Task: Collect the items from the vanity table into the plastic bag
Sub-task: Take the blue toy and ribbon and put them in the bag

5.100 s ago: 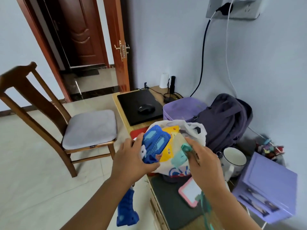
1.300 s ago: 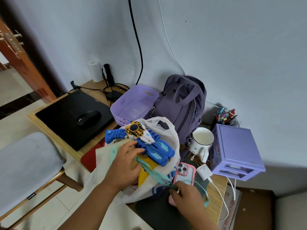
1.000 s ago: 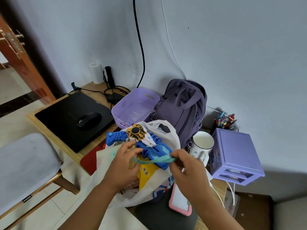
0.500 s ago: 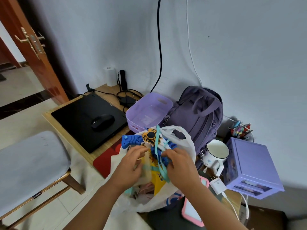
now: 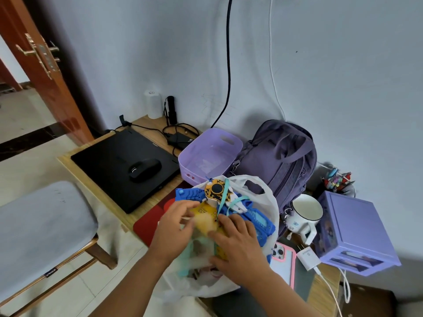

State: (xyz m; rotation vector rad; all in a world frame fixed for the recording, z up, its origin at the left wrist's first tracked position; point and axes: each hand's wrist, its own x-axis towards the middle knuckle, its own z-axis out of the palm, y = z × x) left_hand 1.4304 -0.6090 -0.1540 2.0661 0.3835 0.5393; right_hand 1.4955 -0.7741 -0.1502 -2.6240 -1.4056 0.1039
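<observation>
A white plastic bag point(image 5: 263, 197) stands open at the table's front edge. A blue toy gun point(image 5: 258, 219) with a yellow and black emblem sticks out of it, next to a yellow packet point(image 5: 202, 211). A teal strap point(image 5: 225, 194) loops over the toy and runs down under my right hand. My left hand point(image 5: 174, 227) grips the bag's near rim, fingers curled over it. My right hand point(image 5: 238, 243) lies flat on the contents and presses the strap's lower end into the bag. Motion blur hides the fingertips.
On the wooden table point(image 5: 146, 121) are a black laptop point(image 5: 119, 161) with a mouse point(image 5: 144, 168), a lilac basket point(image 5: 210, 154), a purple backpack point(image 5: 281, 161), a white mug point(image 5: 304, 213), a lilac drawer box point(image 5: 352, 234), a pink-cased phone point(image 5: 283, 259) and a white charger point(image 5: 307, 257). A grey-cushioned chair point(image 5: 39, 227) stands left.
My right hand lifted the teal strap from beside the phone, brought it over the bag and now pushes it in. My left hand has stayed on the bag's rim.
</observation>
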